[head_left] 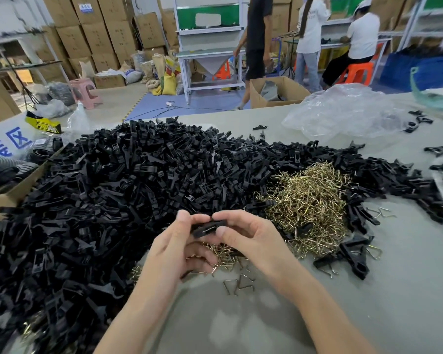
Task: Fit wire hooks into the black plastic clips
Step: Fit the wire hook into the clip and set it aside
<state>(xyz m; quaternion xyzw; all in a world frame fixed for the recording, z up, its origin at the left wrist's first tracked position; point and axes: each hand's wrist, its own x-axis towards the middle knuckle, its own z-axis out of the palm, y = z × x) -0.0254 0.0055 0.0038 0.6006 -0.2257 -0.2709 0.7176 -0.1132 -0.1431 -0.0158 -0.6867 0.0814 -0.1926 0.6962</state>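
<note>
**A:** Just below the middle of the frame, the left hand (174, 244) and the right hand (248, 236) meet on one black clip (208, 227). Each pinches an end between thumb and fingertips, just above the table (241, 325).

**B:** There's a glint of wire along its face. A hook looks partly seated, but it's too small to tell whether it's fully home.

**A:** So this looks like the fitting step itself. There's plenty of stock: the pile of clips (108, 190) fills the left half, and the heap of hooks (310, 200) lies right of centre, touching it.

**B:** The left hand's lower fingers also curl over a bunch of hooks (221, 255), probably spares.

**A:** Next it likely needs a firm thumb press to snap the wire in. Then the clip goes aside, perhaps by the fitted clips (351, 256) at lower right.
</note>
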